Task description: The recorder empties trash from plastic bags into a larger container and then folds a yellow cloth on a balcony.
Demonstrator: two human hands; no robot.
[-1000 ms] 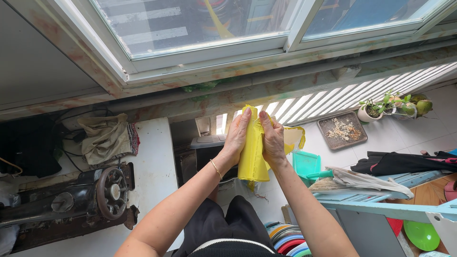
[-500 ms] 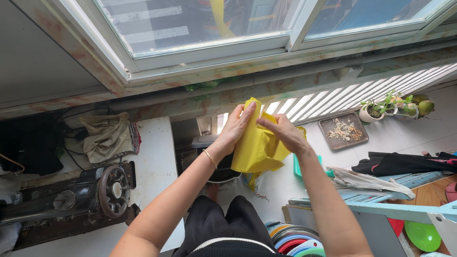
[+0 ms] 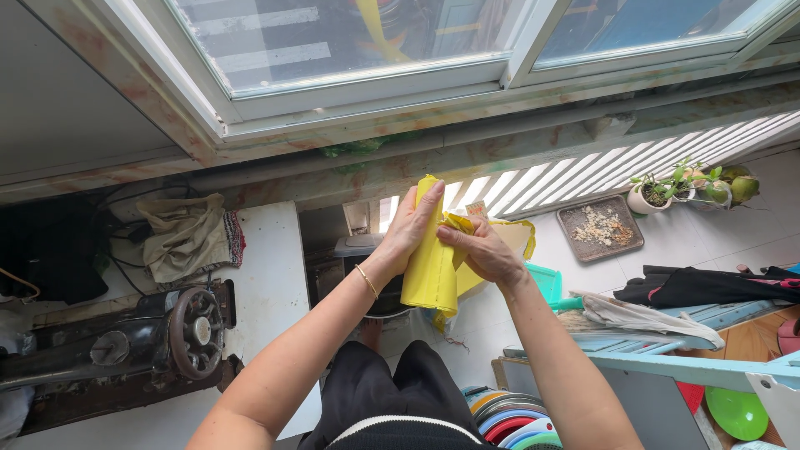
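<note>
Yellow plastic bag (image 3: 432,258), rolled into a narrow upright bundle, is held in the air in front of the person, well to the right of the black sewing machine (image 3: 125,346) that stands on the white surface (image 3: 271,275). Farther right of the sewing machine, a brown tray (image 3: 600,227) on the floor holds pale crumbs, a white pot (image 3: 644,197) holds a small green plant, and a teal basket (image 3: 546,283) shows behind the wrists; its contents cannot be made out. Compared with 0.5 s ago, the bag has been gathered from a broad folded sheet into a tighter roll. The left hand (image 3: 410,227) lies flat along the roll's left side, fingers extended upward against it, while the right hand (image 3: 482,250) has its fingers closed, pinching the bag's loose upper edge.
</note>
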